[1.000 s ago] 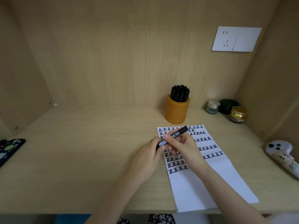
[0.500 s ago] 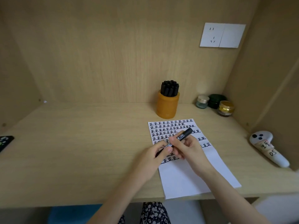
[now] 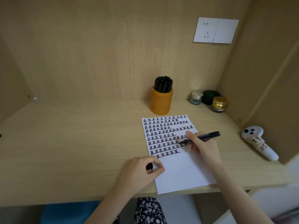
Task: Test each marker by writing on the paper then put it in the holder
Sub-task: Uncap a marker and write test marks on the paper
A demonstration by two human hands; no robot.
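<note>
Cap (image 3: pixel 149 167) now off, pinched by left fingers (image 3: pixel 159 165); right fingers (image 3: pixel 190 135) grasp black marker (image 3: pixel 204 136) over paper (image 3: pixel 178 172), holder (image 3: pixel 161 103) and jars (image 3: pixel 208 99) beyond.

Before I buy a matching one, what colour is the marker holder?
Orange: the holder shows clearest in the head view.

The white sheet of paper (image 3: pixel 181 173) carries row upon row of one handwritten black character, 正, across its upper half. A taped label on the white handheld controller (image 3: pixel 252 133) reads "DS" (the label above it is also handwritten, but unclear). White print on the black marker (image 3: pixel 206 135) is too blurred to read.
</note>
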